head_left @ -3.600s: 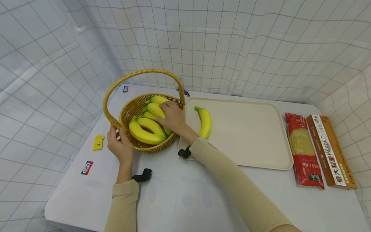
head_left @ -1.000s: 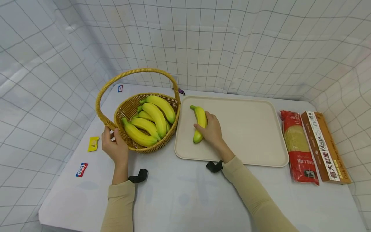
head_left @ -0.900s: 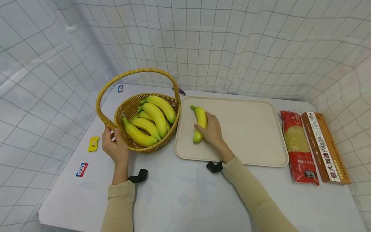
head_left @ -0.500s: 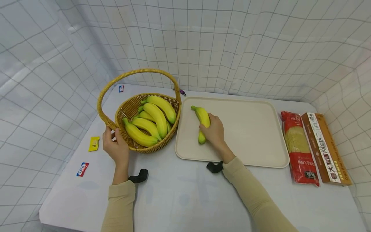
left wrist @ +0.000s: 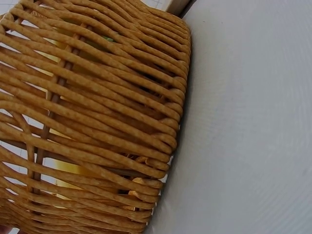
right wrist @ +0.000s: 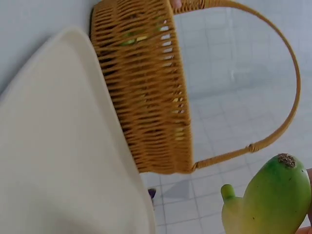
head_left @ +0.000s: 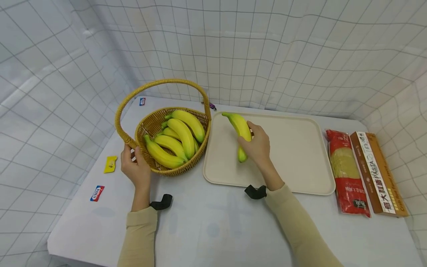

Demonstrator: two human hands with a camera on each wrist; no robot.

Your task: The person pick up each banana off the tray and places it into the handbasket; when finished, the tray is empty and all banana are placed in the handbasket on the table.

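Observation:
My right hand holds a yellow banana between thumb and fingers, above the left part of a cream tray. In the right wrist view, the greenish tip of the held banana shows close up at the lower right. With my left hand I grip the wicker basket at its rim, by the foot of the arched handle. Several bananas lie inside the basket. The left wrist view is mostly filled by the woven basket wall.
Right of the tray lie a red noodle packet and a brown pasta box. A yellow sachet and a red-blue one lie left of the basket. A small purple item sits behind, near the grid curtain.
My right hand was at the bananas in the basket, then gripped the banana lying on the tray. Now that banana is raised and shifted slightly right. My left hand stays at the basket.

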